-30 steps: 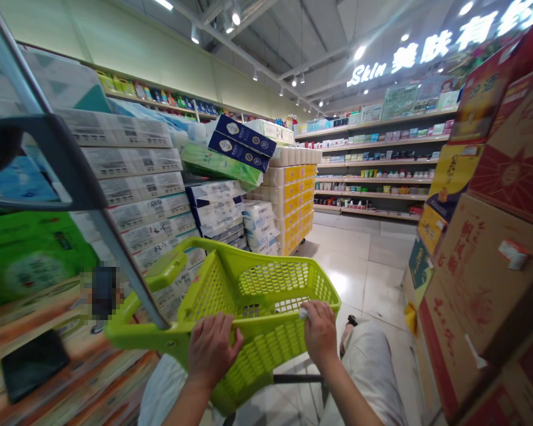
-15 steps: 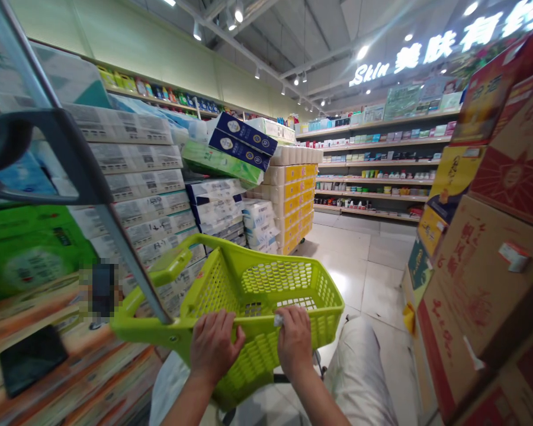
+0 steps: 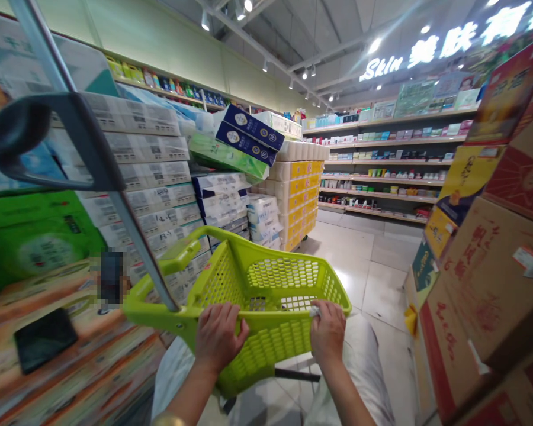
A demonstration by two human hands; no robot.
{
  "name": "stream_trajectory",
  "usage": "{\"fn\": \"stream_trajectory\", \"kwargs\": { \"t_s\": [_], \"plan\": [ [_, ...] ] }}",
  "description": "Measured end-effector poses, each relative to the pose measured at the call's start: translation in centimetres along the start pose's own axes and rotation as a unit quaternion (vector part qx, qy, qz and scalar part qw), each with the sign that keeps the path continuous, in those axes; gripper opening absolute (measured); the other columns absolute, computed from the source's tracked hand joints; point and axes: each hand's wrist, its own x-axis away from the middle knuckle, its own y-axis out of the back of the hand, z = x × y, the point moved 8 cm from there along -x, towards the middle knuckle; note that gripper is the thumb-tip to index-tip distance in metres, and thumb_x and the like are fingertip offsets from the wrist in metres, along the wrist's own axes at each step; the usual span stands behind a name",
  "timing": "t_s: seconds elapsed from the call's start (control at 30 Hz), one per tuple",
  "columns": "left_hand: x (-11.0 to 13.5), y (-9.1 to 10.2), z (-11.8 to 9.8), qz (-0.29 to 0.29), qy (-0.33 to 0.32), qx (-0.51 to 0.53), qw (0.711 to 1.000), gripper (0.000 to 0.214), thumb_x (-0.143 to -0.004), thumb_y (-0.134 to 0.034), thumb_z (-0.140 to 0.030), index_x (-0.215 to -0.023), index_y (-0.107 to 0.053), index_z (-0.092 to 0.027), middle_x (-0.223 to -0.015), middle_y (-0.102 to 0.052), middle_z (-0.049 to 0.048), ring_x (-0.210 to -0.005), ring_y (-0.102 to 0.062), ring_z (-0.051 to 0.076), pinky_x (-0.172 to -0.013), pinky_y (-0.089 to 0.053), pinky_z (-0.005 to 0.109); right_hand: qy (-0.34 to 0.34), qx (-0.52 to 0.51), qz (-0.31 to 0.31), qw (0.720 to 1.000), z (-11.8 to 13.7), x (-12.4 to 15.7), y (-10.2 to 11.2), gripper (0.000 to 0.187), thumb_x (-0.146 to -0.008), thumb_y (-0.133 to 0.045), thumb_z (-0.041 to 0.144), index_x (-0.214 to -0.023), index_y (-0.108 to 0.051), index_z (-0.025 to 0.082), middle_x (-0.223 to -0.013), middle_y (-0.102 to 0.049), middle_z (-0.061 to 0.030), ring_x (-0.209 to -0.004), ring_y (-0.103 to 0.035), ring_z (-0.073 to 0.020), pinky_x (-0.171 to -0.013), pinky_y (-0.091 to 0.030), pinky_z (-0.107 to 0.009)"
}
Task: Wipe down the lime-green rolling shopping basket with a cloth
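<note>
Shopping cart (image 3: 270,343), bright green plastic, sits right in front of the person, near side against the legs, between stacked goods on the left and boxes on the right. Both hands are on its near rim, apart from each other.

Left hand (image 3: 218,334): fingers hooked over the rim, thumb off to the side, near the pole end. Right hand (image 3: 328,331): fingers curled at the same rim, toward the far corner, with a small white scrap (image 3: 315,311) tucked in at the thumb side. Can't tell what the scrap is.

Metal pole (image 3: 143,251) comes off the cart's left end and leans up to the left. Dark grey grip (image 3: 89,145) fixed on it, loop-shaped.

Left side: black flat device (image 3: 47,339) lies on orange packs (image 3: 9,367), screen dark. Green pack (image 3: 39,236) behind those. White packs (image 3: 157,148) stacked high beyond the pole. Further along, two dark blue packs (image 3: 249,135) lie tilted on a light green pack (image 3: 226,156); yellow-fronted packs (image 3: 299,192) stand next to them.

Right side: brown carton (image 3: 488,284) with red print, in a stack of boxes. Back: long shelves (image 3: 382,168) of small goods, lit sign (image 3: 439,47) above.
</note>
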Motion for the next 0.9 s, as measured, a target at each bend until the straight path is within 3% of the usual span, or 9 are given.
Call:
{"fn": "stream_trajectory", "kwargs": {
  "t_s": [0.2,0.3,0.47,0.57,0.63,0.77,0.9],
  "plan": [
    [-0.2,0.0,0.1,0.017,0.008,-0.009,1.0,0.012,-0.081,-0.052,-0.026,-0.082,-0.063,-0.02,-0.079,-0.063,0.0059,-0.082,-0.054,0.025,-0.085,-0.036,0.04,0.091,-0.073,0.057,0.992,7.9,1.9,-2.6,0.04,-0.077,-0.041,0.004,-0.104,-0.062,0.024,-0.1,-0.063,-0.0059,-0.1,-0.052,-0.023,-0.101,-0.032,-0.042],
    [-0.1,0.1,0.2,0.02,-0.007,-0.011,1.0,0.012,-0.081,-0.052,-0.026,-0.083,-0.062,-0.021,-0.081,-0.064,0.0059,-0.083,-0.054,0.024,-0.086,-0.036,0.039,0.101,-0.067,0.066,0.99,7.4,1.9,-2.3,0.04,-0.078,-0.04,0.003,-0.104,-0.062,0.025,-0.099,-0.064,-0.0043,-0.099,-0.054,-0.021,-0.105,-0.03,-0.041],
    [-0.1,0.4,0.1,0.001,-0.019,-0.01,1.0,0.012,-0.08,-0.052,-0.025,-0.085,-0.062,-0.02,-0.081,-0.064,0.0057,-0.082,-0.055,0.024,-0.085,-0.036,0.039,0.054,-0.007,0.018,0.998,1.1,0.8,0.2,0.032,-0.08,-0.042,0.008,-0.1,-0.063,0.023,-0.1,-0.064,-0.0052,-0.102,-0.052,-0.0227,-0.104,-0.029,-0.043],
    [-0.2,0.4,0.0,0.002,-0.008,-0.012,1.0,0.011,-0.08,-0.052,-0.026,-0.081,-0.061,-0.02,-0.08,-0.064,0.0061,-0.081,-0.054,0.024,-0.085,-0.036,0.039,0.011,0.02,-0.004,1.0,-1.0,0.5,1.1,0.029,-0.08,-0.043,0.01,-0.097,-0.064,0.021,-0.098,-0.063,-0.0071,-0.1,-0.05,-0.0253,-0.101,-0.031,-0.045],
    [-0.4,0.3,0.0,0.012,0.004,-0.009,1.0,0.011,-0.08,-0.052,-0.026,-0.081,-0.062,-0.02,-0.079,-0.063,0.0064,-0.081,-0.054,0.024,-0.085,-0.037,0.04,-0.003,0.017,-0.005,1.0,-0.5,0.6,0.9,0.028,-0.079,-0.043,0.01,-0.095,-0.064,0.021,-0.096,-0.063,-0.0078,-0.099,-0.049,-0.0261,-0.1,-0.032,-0.046],
    [-0.6,0.3,0.1,0.037,0.037,0.016,0.999,0.014,-0.08,-0.053,-0.027,-0.084,-0.063,-0.019,-0.081,-0.063,0.0076,-0.084,-0.056,0.026,-0.087,-0.039,0.043,0.045,-0.038,0.035,0.998,4.2,1.5,-1.1,0.033,-0.079,-0.041,0.007,-0.1,-0.063,0.022,-0.1,-0.062,-0.0073,-0.103,-0.05,-0.0243,-0.104,-0.03,-0.046],
    [-0.8,0.5,-1.8,0.034,0.053,0.033,0.997,0.033,-0.08,-0.051,-0.026,-0.11,-0.061,-0.016,-0.115,-0.062,0.0137,-0.114,-0.052,0.03,-0.105,-0.033,0.049,0.074,-0.059,0.049,0.994,7.2,2.2,-2.2,0.038,-0.078,-0.04,0.005,-0.106,-0.061,0.021,-0.103,-0.062,-0.007,-0.106,-0.051,-0.0224,-0.107,-0.028,-0.046]
  ]
}}
